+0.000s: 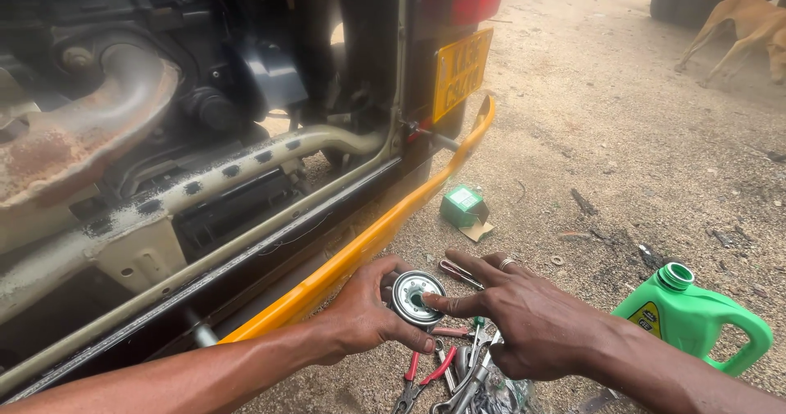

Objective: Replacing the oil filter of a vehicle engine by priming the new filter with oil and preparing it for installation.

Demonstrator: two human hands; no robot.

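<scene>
Fingers of your left hand [364, 316] wrap the round metal filter [416, 298]; your right hand [524, 316], spread wide, presses a fingertip on its centre. Pliers [422, 381] lie near, green jug [696, 316] right, yellow bumper [368, 246] left.

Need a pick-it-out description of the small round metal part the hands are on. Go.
Start at the yellow bumper bar along the vehicle's rear, then drop to its lower end above the pile of hand tools. There the left hand grips a round metal oil filter while the right hand puts a fingertip to its face. It alone is a shiny disc with a central hole.
</scene>
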